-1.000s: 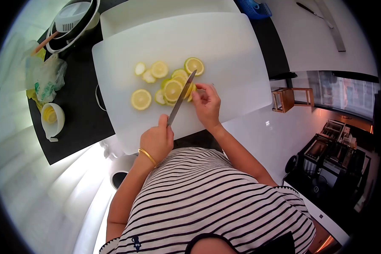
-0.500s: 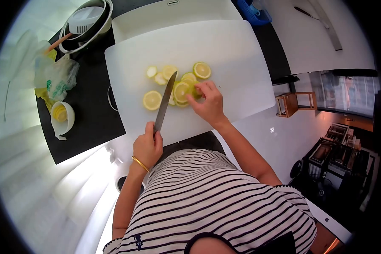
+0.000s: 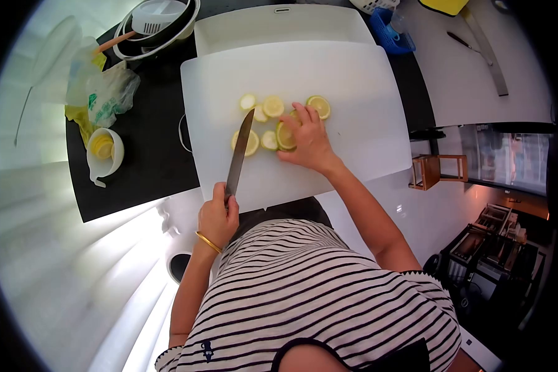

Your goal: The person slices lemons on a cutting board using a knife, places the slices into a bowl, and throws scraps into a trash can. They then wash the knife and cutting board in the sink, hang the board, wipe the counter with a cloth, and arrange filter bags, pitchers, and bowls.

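My left hand [image 3: 218, 218], with a gold bangle at the wrist, is closed round the handle of a long knife [image 3: 240, 152]. The blade points up and away over the white cutting board [image 3: 366, 118], its tip near the small slices. A cut lemon slice [image 3: 249, 142] lies partly behind the blade. My right hand [image 3: 310, 139] holds a group of overlapping lemon slices [image 3: 284, 136] between thumb and fingers, partly hiding them. Around them lie a small pale slice [image 3: 269, 140], a round slice [image 3: 273, 106], an end piece [image 3: 247, 101] and a green-rimmed slice [image 3: 318, 106].
On the dark counter [image 3: 158, 149] at left are a white cup [image 3: 105, 155] with lemon inside, a crumpled plastic bag [image 3: 115, 96] and stacked bowls [image 3: 189, 28]. A white tray [image 3: 279, 30] sits behind the board. A blue basket [image 3: 394, 37] stands at back right.
The view has shifted, so the board appears farther right. My right hand's fingers have spread over the lemon slices. A small pale slice now shows apart from the group. The knife stays in my left hand.
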{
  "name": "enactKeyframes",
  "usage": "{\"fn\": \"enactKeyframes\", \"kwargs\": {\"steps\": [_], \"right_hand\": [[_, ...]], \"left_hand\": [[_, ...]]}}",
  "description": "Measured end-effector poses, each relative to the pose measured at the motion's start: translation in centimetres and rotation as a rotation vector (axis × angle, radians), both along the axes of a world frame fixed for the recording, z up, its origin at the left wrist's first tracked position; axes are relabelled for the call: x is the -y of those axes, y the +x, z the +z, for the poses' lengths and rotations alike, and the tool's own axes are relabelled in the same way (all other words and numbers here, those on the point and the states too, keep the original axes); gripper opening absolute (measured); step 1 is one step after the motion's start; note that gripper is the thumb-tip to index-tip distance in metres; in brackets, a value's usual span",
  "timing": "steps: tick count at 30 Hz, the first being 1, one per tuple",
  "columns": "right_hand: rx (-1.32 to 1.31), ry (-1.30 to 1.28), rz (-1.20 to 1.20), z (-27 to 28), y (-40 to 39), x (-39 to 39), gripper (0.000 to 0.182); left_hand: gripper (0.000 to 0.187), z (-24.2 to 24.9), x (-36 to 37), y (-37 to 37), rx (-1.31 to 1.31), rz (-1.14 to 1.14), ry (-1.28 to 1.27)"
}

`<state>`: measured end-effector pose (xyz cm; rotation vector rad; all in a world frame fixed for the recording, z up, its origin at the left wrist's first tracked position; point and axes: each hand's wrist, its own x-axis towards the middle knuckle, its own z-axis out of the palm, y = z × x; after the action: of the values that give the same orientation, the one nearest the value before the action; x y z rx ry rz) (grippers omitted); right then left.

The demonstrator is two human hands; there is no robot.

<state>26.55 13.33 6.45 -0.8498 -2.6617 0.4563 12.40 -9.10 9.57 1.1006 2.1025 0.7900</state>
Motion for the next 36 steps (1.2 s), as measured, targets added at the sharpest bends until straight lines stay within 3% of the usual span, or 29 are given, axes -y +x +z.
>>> {"fn": "enactKeyframes", "kwargs": {"steps": [10,15,18,22,24,26,28,30,31,32,33,36], "right_hand": [[-0.149,-0.106,-0.023,-0.8,1.6,-1.3,0.054],[-0.444,-0.133,-0.158,0.0,2.1,-0.8,0.048],[-0.511,-0.255,-0.16,2.5,0.2,-2.1,0.046],[-0.613,-0.535,0.005,7.7,-8.8,-1.6,0.047],[-0.509,-0.391,0.337,9.4,-15.7,0.7,0.047],[-0.449,-0.295,0.595,10.1,-22.5,4.2,0.052],[-0.29,-0.244,0.701,9.9,-28.5,8.3,0.056],[-0.224,-0.121,0.769,8.7,-33.5,11.5,0.052],[-0.28,-0.079,0.813,6.5,-36.1,13.1,0.044],[-0.182,0.019,0.877,5.6,-37.5,14.4,0.035],[-0.123,0.078,0.904,4.2,-38.9,15.6,0.031],[-0.118,0.168,0.68,4.4,-37.1,16.3,0.037]], "left_hand": [[0.023,-0.2,0.1,0.6,0.026,0.011,0.033],[0.023,0.8,-0.8,0.7,0.014,-0.003,0.058],[0.021,0.4,-0.3,0.4,-0.001,0.125,0.155],[0.021,1.0,2.1,-0.9,-0.052,0.437,0.368],[0.02,1.1,3.8,-2.6,-0.135,0.521,0.455],[0.021,1.8,5.7,-3.5,-0.006,0.757,0.467],[0.022,2.3,7.9,-4.3,0.027,0.869,0.476],[0.023,2.6,9.6,-4.5,0.056,0.994,0.492],[0.026,0.5,11.6,-4.5,0.007,1.025,0.498],[0.028,1.8,12.2,-4.2,-0.137,1.071,0.376],[0.029,2.5,13.1,-4.0,0.085,1.161,0.388],[0.029,3.3,12.4,-3.9,0.109,1.201,0.468]]}}
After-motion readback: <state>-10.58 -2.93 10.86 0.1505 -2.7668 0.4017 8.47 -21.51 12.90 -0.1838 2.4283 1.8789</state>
